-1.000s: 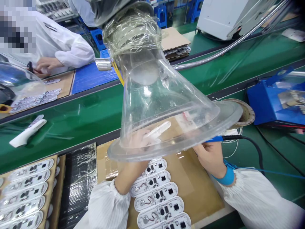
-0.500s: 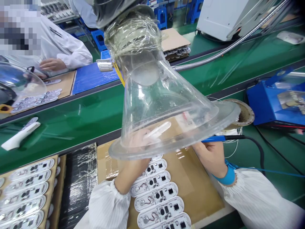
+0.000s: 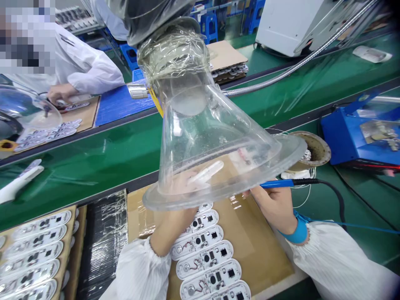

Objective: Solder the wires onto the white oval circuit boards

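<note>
My left hand (image 3: pixel 181 217) reaches under a clear funnel-shaped fume hood (image 3: pixel 218 125). Through the plastic, its fingers look closed on a slim white plastic casing (image 3: pixel 208 171). My right hand (image 3: pixel 275 204), at the hood's right edge, grips a soldering iron (image 3: pixel 276 183) by its blue handle. The iron's tip is lost behind the hood rim. Below my left hand, a column of white oval casings with circuit boards (image 3: pixel 204 258) lies on a brown cardboard sheet (image 3: pixel 256 258). Where the iron and the held casing meet, if they do, I cannot make out.
A tip-cleaning pot (image 3: pixel 325 152) and a blue device (image 3: pixel 340 133) stand at right. More boarded casings (image 3: pixel 37 246) lie on cardboard at left. A green belt (image 3: pixel 103 154) carries white casings. Across it, a co-worker's hand (image 3: pixel 62 92) works over parts. A metal gooseneck (image 3: pixel 268 81) crosses behind.
Casings on the green belt have shifted left. The co-worker's hand has moved over a part. My right hand and the soldering iron moved slightly left; my left hand is almost unchanged.
</note>
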{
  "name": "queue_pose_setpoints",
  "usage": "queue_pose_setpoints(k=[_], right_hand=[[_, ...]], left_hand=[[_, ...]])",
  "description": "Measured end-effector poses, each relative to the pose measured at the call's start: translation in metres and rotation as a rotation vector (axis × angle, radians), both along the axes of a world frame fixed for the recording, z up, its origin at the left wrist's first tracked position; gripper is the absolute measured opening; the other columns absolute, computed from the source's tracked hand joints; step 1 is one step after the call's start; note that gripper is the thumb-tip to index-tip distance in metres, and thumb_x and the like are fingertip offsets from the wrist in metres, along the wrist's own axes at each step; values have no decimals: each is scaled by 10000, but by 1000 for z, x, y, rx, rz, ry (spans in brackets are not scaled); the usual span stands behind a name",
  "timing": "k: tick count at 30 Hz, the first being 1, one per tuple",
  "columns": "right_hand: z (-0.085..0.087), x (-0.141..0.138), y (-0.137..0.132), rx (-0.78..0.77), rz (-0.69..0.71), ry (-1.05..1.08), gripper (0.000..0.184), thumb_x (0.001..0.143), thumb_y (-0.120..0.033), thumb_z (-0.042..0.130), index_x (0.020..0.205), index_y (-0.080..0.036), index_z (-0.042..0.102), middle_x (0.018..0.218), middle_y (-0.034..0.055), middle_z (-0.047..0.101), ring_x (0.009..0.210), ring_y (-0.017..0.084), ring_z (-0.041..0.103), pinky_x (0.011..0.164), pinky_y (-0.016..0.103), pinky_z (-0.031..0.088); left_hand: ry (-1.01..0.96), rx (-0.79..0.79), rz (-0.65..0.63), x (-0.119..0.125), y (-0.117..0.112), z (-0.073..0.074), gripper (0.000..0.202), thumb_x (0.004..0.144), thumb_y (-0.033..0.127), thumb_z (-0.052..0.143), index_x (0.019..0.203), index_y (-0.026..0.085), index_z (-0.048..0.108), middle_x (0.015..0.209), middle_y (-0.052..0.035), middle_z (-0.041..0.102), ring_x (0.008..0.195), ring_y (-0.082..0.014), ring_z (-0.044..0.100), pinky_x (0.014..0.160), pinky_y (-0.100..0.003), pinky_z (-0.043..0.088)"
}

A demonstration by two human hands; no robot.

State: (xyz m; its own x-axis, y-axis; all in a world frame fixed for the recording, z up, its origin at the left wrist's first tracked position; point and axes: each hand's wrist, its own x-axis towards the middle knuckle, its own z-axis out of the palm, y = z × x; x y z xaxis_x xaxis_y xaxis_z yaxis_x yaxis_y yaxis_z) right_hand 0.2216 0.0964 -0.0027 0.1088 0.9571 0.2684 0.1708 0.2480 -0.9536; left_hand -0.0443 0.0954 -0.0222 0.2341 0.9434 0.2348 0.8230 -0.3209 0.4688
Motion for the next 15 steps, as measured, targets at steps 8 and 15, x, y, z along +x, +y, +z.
queue_pose_setpoints(k=[8,15], right_hand=[[-3,8,2,4,-46,117,161,960,-239,701,880,-229,840,754,29,802,579,179,718,551,291,570],[-16,21,3,38,-18,204,154,1021,-307,706,977,-239,836,731,22,752,652,205,705,644,343,561]], left_hand=[[-26,3,-20,0,0,1,163,1035,269,606,939,243,735,1396,-110,676,1289,-308,628,1126,-546,489],[-153,-111,46,3,8,13,190,1012,280,660,839,254,734,1202,-89,748,1240,-294,671,1099,-505,531]])
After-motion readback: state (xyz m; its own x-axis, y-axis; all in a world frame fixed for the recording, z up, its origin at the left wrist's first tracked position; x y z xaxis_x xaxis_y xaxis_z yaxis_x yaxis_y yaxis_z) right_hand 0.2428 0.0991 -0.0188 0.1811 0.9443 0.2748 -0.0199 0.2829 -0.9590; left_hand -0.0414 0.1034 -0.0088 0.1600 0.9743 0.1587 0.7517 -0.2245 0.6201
